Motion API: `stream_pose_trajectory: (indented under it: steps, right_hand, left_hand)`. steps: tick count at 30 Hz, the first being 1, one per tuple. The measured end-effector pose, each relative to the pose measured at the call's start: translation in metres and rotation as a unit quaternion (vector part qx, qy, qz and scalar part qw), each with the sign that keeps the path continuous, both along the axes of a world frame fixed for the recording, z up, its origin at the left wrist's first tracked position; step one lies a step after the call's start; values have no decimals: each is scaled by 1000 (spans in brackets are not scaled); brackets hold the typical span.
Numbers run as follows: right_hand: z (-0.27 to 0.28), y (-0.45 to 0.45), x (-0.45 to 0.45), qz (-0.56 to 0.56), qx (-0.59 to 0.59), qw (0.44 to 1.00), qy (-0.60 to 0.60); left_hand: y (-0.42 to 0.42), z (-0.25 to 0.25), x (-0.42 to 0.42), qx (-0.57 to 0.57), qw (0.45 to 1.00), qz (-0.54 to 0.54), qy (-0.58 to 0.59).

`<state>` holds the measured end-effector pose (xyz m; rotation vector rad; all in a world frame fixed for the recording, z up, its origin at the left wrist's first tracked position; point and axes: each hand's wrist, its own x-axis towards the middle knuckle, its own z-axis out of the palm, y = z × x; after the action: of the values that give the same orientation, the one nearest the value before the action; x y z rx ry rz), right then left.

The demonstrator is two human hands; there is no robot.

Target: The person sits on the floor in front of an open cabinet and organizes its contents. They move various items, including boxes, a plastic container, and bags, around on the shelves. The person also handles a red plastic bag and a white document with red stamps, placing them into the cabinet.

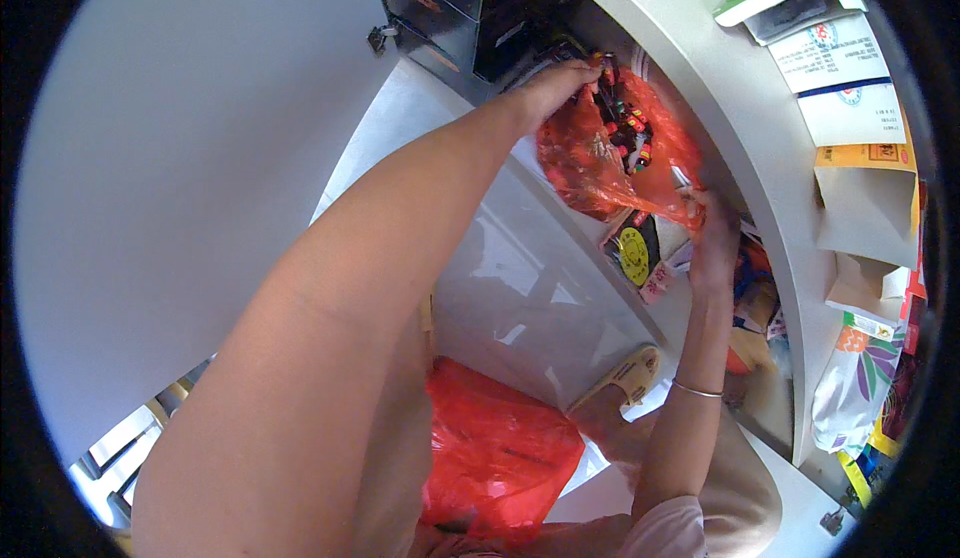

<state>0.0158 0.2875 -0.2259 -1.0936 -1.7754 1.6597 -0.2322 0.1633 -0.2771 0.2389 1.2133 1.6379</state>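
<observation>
A thin red plastic bag (577,160) lies open inside the low cabinet. Several small dark cylinders (637,127) with red and yellow bands fill its mouth; I cannot tell exactly what they are. My left hand (566,85) grips the bag's far rim, close to one of the cylinders. On the near right side, the fingers of my right hand (705,213) pinch the bag's gathered edge. The bag is stretched between both hands. Below it, a dark packet with a yellow oval label (632,254) rests on the cabinet floor.
A black drawer unit (439,14) stands at the top. Cartons (862,205) line the curved-looking white shelf (739,119). Mixed packets (754,280) sit beneath it. Another red plastic bag (502,445) lies between my legs, near a slippered foot (626,378). A cabinet door (172,160) is swung out at left.
</observation>
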Motion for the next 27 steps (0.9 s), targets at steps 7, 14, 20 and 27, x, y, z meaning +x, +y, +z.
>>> stream_pose_trajectory:
  steps: [7, 14, 20, 27]
  right_hand:
    - [-26, 23, 19, -23, 173, 985, -8]
    - [40, -48, -56, 12, 397, 900, -180]
    - [-37, -4, -139, 149, 387, 901, -131]
    - [-68, 16, -189, 266, 521, 744, -324]
  left_hand:
    - [14, -8, 1, -64, 992, -30, 105]
    - [1, -4, -3, -46, 998, -24, 39]
    - [-2, -2, -20, -111, 991, -69, -9]
    - [-16, -46, 6, -58, 981, 12, 183]
